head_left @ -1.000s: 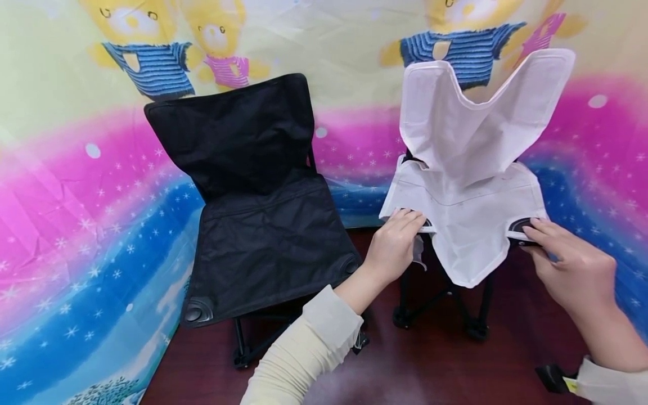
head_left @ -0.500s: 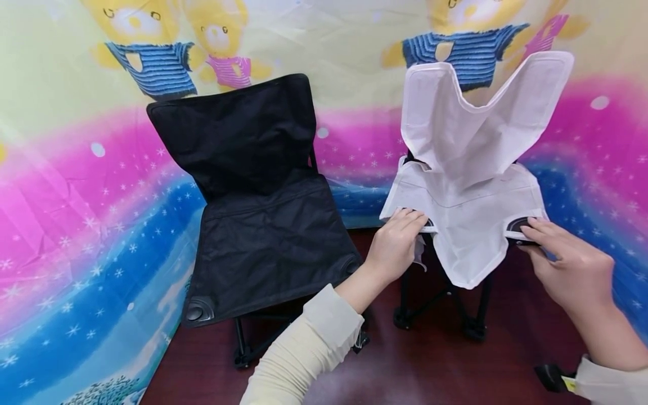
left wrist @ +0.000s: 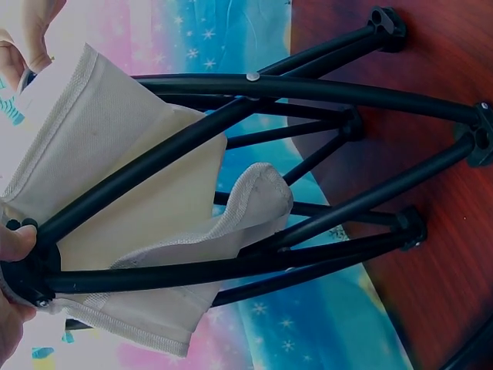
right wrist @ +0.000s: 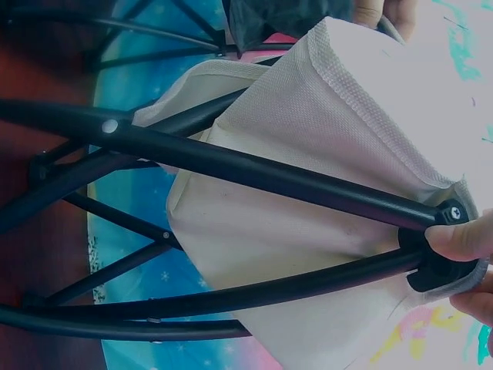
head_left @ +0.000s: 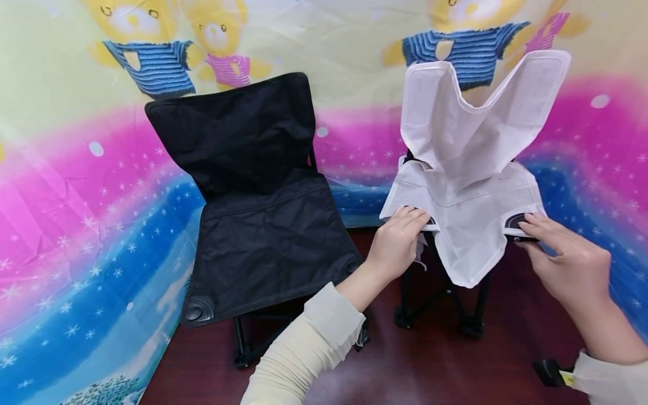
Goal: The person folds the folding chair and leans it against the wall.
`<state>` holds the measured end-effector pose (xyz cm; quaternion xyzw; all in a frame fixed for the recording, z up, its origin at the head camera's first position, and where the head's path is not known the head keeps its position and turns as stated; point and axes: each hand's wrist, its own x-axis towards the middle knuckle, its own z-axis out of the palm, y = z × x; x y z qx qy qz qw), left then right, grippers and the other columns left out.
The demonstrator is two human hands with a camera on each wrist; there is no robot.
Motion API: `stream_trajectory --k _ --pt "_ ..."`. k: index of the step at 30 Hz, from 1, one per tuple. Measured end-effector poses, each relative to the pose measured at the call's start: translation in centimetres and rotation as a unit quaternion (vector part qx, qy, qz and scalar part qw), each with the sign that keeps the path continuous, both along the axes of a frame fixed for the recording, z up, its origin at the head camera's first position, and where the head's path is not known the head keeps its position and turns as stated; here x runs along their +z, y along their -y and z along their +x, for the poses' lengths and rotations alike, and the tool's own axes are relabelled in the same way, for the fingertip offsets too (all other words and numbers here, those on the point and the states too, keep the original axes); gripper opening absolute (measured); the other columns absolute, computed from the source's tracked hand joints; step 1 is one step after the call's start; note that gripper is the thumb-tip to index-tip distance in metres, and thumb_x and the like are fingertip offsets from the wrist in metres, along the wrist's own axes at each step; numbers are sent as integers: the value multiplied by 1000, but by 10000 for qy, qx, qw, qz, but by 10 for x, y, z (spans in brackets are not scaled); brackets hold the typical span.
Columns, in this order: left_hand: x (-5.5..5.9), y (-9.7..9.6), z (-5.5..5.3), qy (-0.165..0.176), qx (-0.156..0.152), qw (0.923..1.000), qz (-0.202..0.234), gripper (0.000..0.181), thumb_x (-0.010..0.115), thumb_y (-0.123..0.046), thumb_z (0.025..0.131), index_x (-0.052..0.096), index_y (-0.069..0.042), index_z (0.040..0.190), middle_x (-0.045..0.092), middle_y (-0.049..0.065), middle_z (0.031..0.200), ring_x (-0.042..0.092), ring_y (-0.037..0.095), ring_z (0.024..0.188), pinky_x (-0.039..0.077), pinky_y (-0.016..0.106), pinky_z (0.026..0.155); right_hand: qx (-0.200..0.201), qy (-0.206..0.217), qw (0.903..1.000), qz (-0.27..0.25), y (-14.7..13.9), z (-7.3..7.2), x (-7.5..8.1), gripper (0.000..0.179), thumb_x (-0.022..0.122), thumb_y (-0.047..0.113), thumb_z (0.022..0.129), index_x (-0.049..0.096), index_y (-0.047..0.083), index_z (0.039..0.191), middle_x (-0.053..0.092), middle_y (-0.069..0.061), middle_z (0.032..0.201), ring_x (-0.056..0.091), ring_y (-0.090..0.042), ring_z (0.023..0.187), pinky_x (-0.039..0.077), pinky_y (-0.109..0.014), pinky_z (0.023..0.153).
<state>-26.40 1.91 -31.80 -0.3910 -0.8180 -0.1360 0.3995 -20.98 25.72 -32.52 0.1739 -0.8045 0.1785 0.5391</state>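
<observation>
A white folding chair [head_left: 468, 219] stands partly folded on the right, its seat and back sagging inward and the front of its seat drooping to a point. My left hand [head_left: 397, 242] grips its front left corner; in the left wrist view the thumb presses a black plastic corner joint [left wrist: 32, 270]. At the front right corner, my right hand [head_left: 572, 261] holds a matching joint, fingers on top and thumb [right wrist: 462, 237] underneath in the right wrist view. Black crossed legs [left wrist: 154, 181] run down from the corners to the floor.
An unfolded black folding chair [head_left: 268, 236] stands close on the left, beside my left forearm. Behind both chairs hangs a printed cloth backdrop [head_left: 354, 90] with bears and snowflakes. The surface below is dark red wood [head_left: 430, 365].
My right hand has shifted slightly left, bringing its seat corner and the front right leg a little inward. The left hand has hardly moved.
</observation>
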Motion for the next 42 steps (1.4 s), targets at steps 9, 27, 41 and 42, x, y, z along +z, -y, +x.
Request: stream_trajectory --k 9,27,41,42 --pt "0 -2 -2 30 -5 10000 -3 27 53 -1 82 62 -8 106 60 2 106 49 13 106 24 22 98 177 -25 9997 -135 0 -3 2 57 45 49 83 66 -3 91 61 -21 91 46 0 101 27 -6 87" --pt "6 -1 1 36 -7 10000 -58 26 54 -4 83 62 -8 107 60 1 107 49 12 107 24 23 99 334 -76 9993 -171 8 -7 8 54 47 48 83 67 -2 89 62 -20 90 42 9 101 28 -6 86" --pt "8 -2 1 15 57 10000 -59 24 53 -6 83 62 -9 106 60 0 107 49 12 106 24 23 99 148 -144 9997 -135 13 -10 7 60 45 50 83 67 -5 86 62 -20 90 49 -3 99 27 -4 85" --pt "8 -2 1 15 78 9999 -69 25 53 -6 83 62 -9 106 60 0 107 49 12 107 24 23 99 162 -163 9996 -138 13 -10 7 59 45 49 83 67 -5 86 62 -20 90 48 -3 99 27 -4 85"
